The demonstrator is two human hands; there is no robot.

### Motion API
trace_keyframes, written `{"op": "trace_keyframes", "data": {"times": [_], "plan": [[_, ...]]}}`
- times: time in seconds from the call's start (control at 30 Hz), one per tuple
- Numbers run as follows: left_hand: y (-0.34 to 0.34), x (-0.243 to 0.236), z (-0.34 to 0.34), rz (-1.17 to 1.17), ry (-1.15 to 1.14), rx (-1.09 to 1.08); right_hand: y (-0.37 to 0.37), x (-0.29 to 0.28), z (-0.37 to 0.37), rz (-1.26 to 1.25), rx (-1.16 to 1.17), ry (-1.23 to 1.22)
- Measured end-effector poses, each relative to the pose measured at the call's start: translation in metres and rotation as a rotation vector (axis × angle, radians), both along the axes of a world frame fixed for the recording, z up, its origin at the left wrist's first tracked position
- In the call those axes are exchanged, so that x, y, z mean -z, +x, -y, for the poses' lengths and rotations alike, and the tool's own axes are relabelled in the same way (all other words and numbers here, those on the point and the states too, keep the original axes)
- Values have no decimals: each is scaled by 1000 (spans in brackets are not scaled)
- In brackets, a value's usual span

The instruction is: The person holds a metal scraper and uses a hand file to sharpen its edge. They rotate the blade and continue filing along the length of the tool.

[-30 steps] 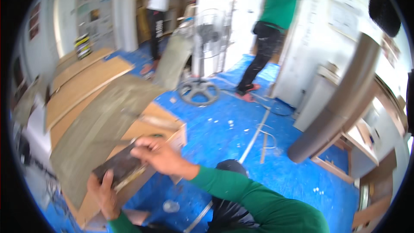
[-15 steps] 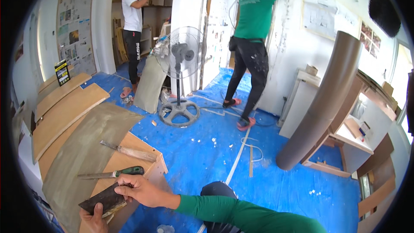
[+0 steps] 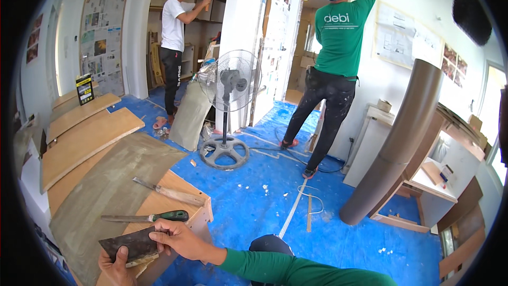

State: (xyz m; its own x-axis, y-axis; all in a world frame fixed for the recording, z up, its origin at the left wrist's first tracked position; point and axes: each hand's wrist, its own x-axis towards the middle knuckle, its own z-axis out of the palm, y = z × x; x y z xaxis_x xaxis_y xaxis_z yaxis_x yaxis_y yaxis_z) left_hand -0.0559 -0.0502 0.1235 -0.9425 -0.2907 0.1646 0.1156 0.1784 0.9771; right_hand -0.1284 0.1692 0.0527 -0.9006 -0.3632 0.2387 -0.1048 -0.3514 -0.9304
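Note:
My left hand [image 3: 115,265] grips the lower left of a dark, thin rectangular piece [image 3: 127,241] with a pale, ragged lower edge. My right hand [image 3: 172,239] pinches its right end between thumb and fingers. Just beyond it, a metal file with a green handle [image 3: 169,215] lies across a grey-green sheet [image 3: 92,196] and a wooden board. Farther along, a flat blade with a worn wooden handle [image 3: 180,195] rests on that board's bare wood [image 3: 153,206].
Two co-workers stand ahead, one in white [image 3: 172,26], one in green [image 3: 338,37] reaching up. A pedestal fan [image 3: 225,151] stands on blue floor sheeting [image 3: 264,190]. Right are a large brown roll [image 3: 386,153] and wooden carcass [image 3: 402,220]; left, stacked boards [image 3: 90,137].
The view has swung and steadied. The dark piece in both my hands sits lower and more leftward than a second ago. The co-worker in green has stepped, arm still raised.

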Motion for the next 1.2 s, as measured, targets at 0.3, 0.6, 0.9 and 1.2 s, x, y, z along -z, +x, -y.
{"op": "trace_keyframes", "data": {"times": [0.3, 0.6, 0.9, 1.2], "plan": [[-4, 10, -3, -12, 246, 216, -8, 22, -9, 22, -18, -89], [-29, 33, 1, -47, 82, 66, 6, -15, -27, -54, 133, 31], [-26, 46, 7, -386, 303, 15, 57, -49, 5, -755, 498, 297], [-15, 50, -1, -158, 585, 455, 53, -33, 18, -1327, 517, 804]]}}
